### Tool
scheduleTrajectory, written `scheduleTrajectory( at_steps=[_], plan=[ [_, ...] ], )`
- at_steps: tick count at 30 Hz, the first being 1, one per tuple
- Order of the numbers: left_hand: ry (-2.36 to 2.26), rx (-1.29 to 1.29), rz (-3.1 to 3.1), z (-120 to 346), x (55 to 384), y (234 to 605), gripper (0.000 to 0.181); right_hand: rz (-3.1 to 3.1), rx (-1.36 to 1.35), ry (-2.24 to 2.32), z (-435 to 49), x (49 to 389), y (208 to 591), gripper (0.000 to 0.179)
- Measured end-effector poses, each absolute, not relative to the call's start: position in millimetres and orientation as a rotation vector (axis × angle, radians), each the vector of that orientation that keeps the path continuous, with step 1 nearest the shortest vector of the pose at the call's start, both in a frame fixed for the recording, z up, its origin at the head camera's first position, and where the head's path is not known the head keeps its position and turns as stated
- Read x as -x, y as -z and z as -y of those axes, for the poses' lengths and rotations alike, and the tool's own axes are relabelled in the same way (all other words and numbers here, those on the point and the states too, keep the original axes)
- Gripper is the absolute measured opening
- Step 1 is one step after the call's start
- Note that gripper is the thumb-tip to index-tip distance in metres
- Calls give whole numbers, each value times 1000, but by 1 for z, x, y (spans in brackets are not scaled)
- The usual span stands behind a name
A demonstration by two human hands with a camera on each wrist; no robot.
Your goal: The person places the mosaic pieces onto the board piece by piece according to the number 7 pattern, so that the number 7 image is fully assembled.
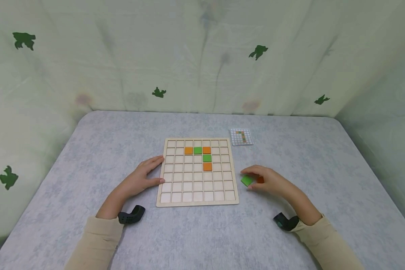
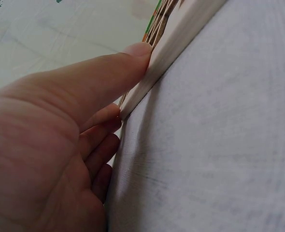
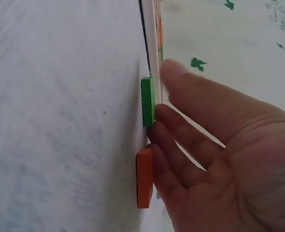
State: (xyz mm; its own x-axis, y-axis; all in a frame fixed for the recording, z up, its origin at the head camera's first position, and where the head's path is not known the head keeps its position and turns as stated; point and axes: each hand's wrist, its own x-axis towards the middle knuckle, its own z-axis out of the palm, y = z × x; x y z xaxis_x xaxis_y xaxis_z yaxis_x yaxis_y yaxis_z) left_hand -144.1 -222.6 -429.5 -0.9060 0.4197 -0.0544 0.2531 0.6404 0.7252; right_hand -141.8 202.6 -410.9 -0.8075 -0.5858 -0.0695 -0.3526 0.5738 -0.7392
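Observation:
A wooden grid board (image 1: 188, 186) lies flat on the table, with orange and green square tiles forming a row and a short column near its top. My left hand (image 1: 142, 180) rests at the board's left edge, thumb and fingertips touching it, fingers fairly straight. To the right of the board, my right hand (image 1: 268, 180) hovers around a loose green tile (image 3: 149, 102) on the table. Its thumb stands apart from that tile in the right wrist view, and nothing is pinched. A loose orange tile (image 3: 144, 179) lies beside it, partly covered by the hand in the head view.
A small card (image 1: 242, 137) printed with a grid and coloured squares lies beyond the board's upper right corner. The grey table (image 1: 202, 240) meets a pale curtain (image 1: 175, 56) with green shapes at the back. A black wrist device (image 1: 131, 215) sits on each wrist.

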Motion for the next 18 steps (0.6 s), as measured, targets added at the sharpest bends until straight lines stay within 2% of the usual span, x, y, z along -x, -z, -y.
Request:
scheduleTrajectory(
  at_steps=[10,18],
  plan=[
    [-1113,-537,-2642,223,144,429,78,-2594,879,967,-202,142,415,35],
    [-1111,-532,-2641,222,144,428,78,-2620,826,1042,-194,142,404,30]
  ],
)
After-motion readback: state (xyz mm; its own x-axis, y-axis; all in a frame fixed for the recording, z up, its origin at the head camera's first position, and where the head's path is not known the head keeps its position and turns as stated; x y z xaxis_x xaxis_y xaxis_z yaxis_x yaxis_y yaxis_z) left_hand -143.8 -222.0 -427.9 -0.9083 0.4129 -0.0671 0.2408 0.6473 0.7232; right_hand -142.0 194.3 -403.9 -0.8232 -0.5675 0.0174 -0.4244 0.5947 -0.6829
